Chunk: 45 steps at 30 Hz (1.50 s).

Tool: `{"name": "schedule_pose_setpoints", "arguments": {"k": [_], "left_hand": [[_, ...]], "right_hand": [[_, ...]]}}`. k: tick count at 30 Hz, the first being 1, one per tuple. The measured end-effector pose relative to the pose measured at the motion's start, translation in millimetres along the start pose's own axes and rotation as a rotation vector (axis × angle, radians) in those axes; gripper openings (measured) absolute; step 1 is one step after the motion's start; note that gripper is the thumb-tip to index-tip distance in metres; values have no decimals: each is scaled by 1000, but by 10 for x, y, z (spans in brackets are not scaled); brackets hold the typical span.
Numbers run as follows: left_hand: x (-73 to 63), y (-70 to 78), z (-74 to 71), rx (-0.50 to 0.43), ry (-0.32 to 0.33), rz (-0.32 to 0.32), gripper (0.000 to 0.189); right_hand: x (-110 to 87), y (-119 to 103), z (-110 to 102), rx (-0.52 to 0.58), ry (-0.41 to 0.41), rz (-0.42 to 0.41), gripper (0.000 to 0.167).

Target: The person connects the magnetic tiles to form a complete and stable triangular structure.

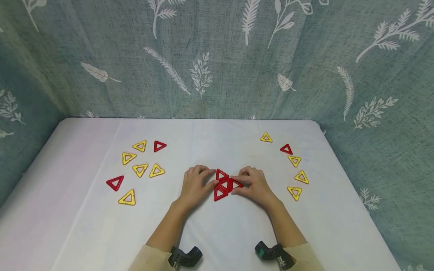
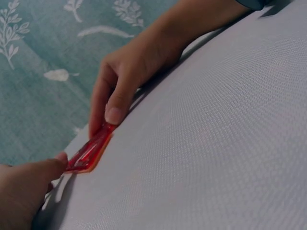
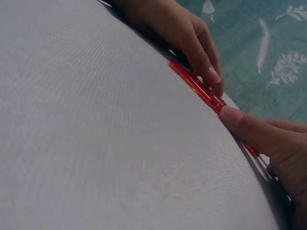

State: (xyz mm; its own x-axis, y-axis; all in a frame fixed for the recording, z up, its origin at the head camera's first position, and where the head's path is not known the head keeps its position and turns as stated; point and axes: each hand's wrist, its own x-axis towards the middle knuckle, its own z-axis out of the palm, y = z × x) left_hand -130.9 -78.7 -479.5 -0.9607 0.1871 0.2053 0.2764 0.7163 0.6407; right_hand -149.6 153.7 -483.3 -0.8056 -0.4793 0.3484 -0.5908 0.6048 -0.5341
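In the head view, several red triangular tiles lie edge to edge in a cluster (image 1: 221, 194) at the middle of the white table. My right hand (image 1: 252, 184) pinches the rightmost red triangle (image 1: 241, 185) between thumb and fingers, its edge up against the cluster. On the other side, my left hand (image 1: 196, 183) holds the cluster's left edge with thumb and index finger. The left wrist view shows the red tiles (image 2: 88, 155) low on the cloth between both hands. From the right wrist, the tiles (image 3: 192, 82) appear edge-on, partly hidden behind my right thumb.
To the left lie several loose yellow triangles (image 1: 157, 171), along with a red triangle (image 1: 159, 146) and another red one (image 1: 115, 183). On the right are several yellow triangles (image 1: 295, 193) and one red triangle (image 1: 286, 149). A leaf-patterned green cloth (image 1: 203, 56) hangs behind the table (image 1: 203, 131).
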Motion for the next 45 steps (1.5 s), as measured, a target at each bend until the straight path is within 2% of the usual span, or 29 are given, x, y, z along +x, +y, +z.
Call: {"name": "schedule_pose_setpoints", "arguments": {"k": [5,9,14,19,23,26,37,41,45], "left_hand": [[-31,-5,-5,21,-15,20,44],[-26,-19,5,34,-23,24,47],[7,-15,10,-21,8,-29,49],[2,6,26,-66,66,-85,49],[7,13,32,-83,60,-136,50],[25,16,32,-82,50,-149,50],[47,19,5,-41,48,-98,36],[43,18,4,-44,45,-80,33],[38,18,3,-60,49,-55,31]], "right_hand": [[-18,19,-3,33,-56,-19,43],[-15,23,-9,29,-62,-8,43],[5,2,-9,36,-36,99,39],[7,-39,-8,-46,8,214,40],[13,-87,-20,-94,-14,300,46],[27,-113,-24,-114,-29,353,48],[85,-173,-22,-49,-20,448,47],[86,-172,-21,-16,-13,443,44],[68,-161,-21,38,-7,389,38]]}}
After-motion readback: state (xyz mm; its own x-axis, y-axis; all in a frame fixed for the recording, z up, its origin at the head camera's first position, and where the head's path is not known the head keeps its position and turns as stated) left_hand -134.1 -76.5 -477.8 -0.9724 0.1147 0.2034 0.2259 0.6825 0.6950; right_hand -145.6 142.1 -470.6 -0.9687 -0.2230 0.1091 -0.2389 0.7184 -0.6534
